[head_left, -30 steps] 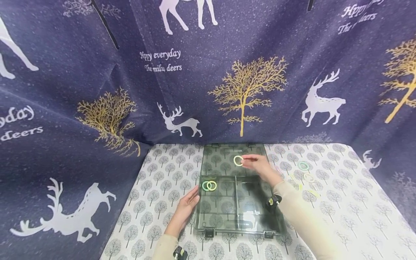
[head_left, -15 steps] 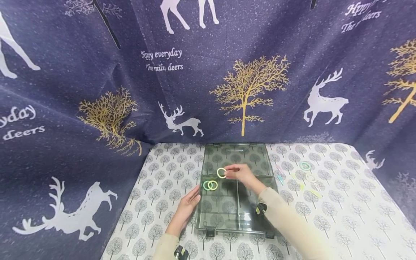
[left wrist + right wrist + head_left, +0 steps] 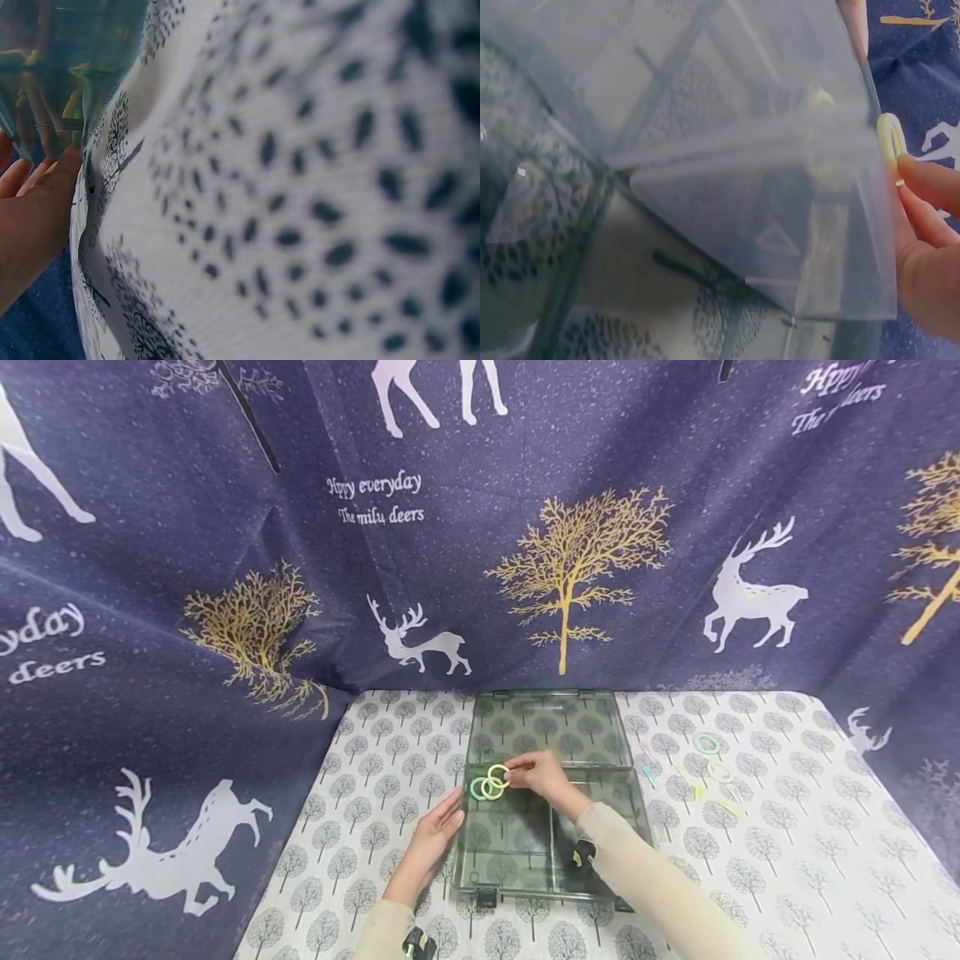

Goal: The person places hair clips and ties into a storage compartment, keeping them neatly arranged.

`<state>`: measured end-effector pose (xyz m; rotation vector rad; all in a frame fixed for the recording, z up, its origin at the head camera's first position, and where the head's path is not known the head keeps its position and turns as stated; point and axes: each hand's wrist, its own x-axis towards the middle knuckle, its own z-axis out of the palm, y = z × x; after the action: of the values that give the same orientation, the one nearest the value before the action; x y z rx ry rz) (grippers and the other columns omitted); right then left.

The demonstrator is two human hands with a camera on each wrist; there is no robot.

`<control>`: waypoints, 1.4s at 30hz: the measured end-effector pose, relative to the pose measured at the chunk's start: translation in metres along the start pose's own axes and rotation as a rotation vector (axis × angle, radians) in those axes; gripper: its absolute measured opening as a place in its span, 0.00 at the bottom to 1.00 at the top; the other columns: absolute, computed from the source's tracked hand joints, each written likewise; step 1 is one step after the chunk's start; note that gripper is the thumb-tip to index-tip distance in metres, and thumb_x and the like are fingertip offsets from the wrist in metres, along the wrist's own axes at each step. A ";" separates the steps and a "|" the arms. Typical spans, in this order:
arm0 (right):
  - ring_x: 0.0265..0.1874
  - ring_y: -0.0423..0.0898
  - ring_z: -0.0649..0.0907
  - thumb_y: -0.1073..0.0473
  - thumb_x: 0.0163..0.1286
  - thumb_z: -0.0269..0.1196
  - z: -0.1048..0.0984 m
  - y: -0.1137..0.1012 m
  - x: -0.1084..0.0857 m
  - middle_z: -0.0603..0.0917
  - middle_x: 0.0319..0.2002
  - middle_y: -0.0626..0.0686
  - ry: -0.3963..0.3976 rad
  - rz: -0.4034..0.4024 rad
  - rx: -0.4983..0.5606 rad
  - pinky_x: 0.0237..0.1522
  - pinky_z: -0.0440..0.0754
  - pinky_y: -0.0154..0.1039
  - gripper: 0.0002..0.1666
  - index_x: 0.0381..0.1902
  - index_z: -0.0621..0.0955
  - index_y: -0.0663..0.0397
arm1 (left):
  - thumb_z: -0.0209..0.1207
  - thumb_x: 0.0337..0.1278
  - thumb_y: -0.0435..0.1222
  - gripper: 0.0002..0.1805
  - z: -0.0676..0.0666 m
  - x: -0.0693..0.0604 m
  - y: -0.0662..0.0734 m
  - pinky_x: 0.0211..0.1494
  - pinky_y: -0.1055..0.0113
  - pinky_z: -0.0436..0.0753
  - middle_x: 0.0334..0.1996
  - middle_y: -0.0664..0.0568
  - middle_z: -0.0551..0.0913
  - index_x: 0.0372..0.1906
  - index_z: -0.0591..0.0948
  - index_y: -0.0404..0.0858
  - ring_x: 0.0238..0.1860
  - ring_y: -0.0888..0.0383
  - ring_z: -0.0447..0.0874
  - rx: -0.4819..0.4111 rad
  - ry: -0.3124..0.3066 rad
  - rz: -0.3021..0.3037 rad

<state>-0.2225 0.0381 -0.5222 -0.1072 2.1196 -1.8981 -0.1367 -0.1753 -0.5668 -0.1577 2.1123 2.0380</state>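
Observation:
A pale yellow hair tie (image 3: 497, 766) is pinched between the thumb and fingers of my right hand (image 3: 547, 779), over the back left compartment of a clear grey-green box (image 3: 517, 894). In the right wrist view the band (image 3: 885, 142) stands upright in my fingertips. Just below it, a green hair tie (image 3: 472, 788) and another yellow one (image 3: 491, 799) lie overlapping in that compartment. My left hand (image 3: 433, 837) rests against the box's left side with its fingers extended; the left wrist view shows its fingertips at the clear wall.
The box's lid (image 3: 551, 727) lies open behind it, and dividers split the inside. To the right on the tree-print cloth lie a green ring (image 3: 706, 743), a pale ring (image 3: 718, 772), a teal piece (image 3: 649, 777) and thin yellow pieces (image 3: 729, 807). A dark curtain hangs behind.
My right hand has carried the yellow hair tie left and down from over the lid to just above the two ties in the box. My left hand has stayed at the box's side.

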 end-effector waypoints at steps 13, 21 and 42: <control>0.30 0.52 0.87 0.76 0.56 0.66 0.014 0.007 -0.003 0.87 0.31 0.63 0.064 -0.011 -0.182 0.35 0.89 0.44 0.11 0.39 0.83 0.74 | 0.52 0.69 0.37 0.28 0.000 -0.002 0.002 0.73 0.54 0.59 0.70 0.46 0.64 0.71 0.64 0.43 0.71 0.47 0.60 0.008 -0.002 0.005; 0.24 0.50 0.87 0.77 0.55 0.65 0.018 0.010 -0.004 0.86 0.27 0.62 0.109 -0.013 -0.206 0.31 0.89 0.42 0.08 0.36 0.84 0.74 | 0.52 0.69 0.38 0.28 0.000 -0.002 0.001 0.73 0.54 0.58 0.71 0.47 0.63 0.72 0.63 0.43 0.71 0.47 0.59 0.017 -0.006 0.018; 0.27 0.48 0.84 0.70 0.55 0.69 0.014 0.000 -0.009 0.87 0.30 0.57 0.105 -0.051 -0.497 0.30 0.86 0.40 0.07 0.34 0.86 0.66 | 0.52 0.69 0.35 0.28 0.001 -0.004 0.003 0.73 0.54 0.58 0.71 0.44 0.63 0.72 0.63 0.41 0.71 0.45 0.59 -0.016 -0.004 0.025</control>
<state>-0.2098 0.0271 -0.5215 -0.1692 2.6394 -1.3850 -0.1338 -0.1742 -0.5627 -0.1298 2.1059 2.0681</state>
